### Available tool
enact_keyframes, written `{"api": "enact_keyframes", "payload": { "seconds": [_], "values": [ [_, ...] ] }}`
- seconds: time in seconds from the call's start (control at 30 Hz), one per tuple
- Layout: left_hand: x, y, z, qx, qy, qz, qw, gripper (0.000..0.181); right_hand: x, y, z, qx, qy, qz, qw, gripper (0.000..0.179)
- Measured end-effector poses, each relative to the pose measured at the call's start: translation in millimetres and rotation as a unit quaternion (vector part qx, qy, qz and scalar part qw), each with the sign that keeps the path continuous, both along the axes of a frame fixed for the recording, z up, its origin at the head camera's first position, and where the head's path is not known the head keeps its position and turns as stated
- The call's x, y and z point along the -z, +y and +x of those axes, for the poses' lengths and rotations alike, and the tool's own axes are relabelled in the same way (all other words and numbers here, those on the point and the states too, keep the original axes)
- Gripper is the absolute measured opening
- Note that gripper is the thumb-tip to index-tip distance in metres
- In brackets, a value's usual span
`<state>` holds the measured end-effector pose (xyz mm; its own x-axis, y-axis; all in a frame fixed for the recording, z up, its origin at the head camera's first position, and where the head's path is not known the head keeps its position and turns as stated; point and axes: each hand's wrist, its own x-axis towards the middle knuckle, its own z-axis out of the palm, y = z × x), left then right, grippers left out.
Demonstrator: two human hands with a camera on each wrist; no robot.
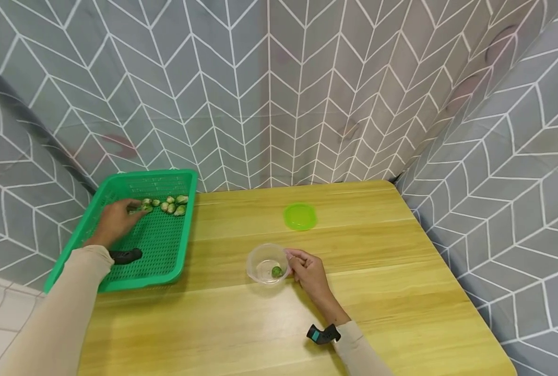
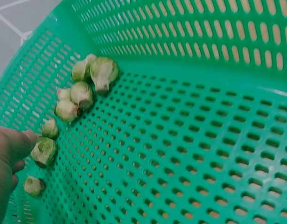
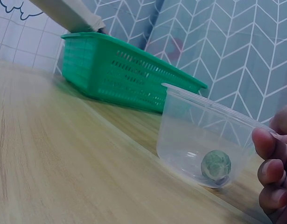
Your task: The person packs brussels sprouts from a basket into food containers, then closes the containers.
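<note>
Inside the green basket [image 1: 185, 250], my left hand [image 1: 116, 222] reaches toward a group of Brussels sprouts [image 1: 170, 208]. Its fingertips are at a sprout [image 2: 44, 151] near the basket's wall; whether they touch it is unclear, and part of the hand is out of the left wrist view. My right hand [image 1: 310, 272] pinches the rim of a clear plastic bowl [image 1: 255, 266] on the table. One Brussels sprout [image 3: 216, 165] lies on the bowl's bottom. In the right wrist view, the curled fingers [image 3: 272, 171] show at the right edge beside the bowl.
A bright green round-cornered lid [image 1: 300, 216] lies on the wooden table [image 1: 377, 250] behind the bowl. The basket stands at the table's left side. Grey patterned curtains [image 1: 279, 94] hang along the back and right edges.
</note>
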<state>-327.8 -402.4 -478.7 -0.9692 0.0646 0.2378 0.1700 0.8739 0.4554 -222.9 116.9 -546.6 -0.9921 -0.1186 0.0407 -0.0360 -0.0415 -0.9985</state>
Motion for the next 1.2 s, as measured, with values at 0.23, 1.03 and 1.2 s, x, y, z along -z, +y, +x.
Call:
{"api": "enact_keyframes", "payload": {
  "seconds": [0.23,1.03,1.2],
  "values": [
    [5.4,-5.4,-1.5,-0.004,-0.02,-0.033,0.9992,0.043,0.6,-1.7,0.9,-0.001,0.001,0.001,1.0,0.025],
    [17.1,-4.2,-21.6,-0.016,-0.037,-0.042,0.9983,0.039,-26.3,-2.4,9.7,-0.016,-0.003,-0.004,0.9999,0.03],
    [20.1,-0.8,-25.3,-0.025,-0.02,-0.035,0.9989,0.036,-8.2,0.8,2.5,-0.015,-0.011,-0.005,0.9998,0.03]
  ]
}}
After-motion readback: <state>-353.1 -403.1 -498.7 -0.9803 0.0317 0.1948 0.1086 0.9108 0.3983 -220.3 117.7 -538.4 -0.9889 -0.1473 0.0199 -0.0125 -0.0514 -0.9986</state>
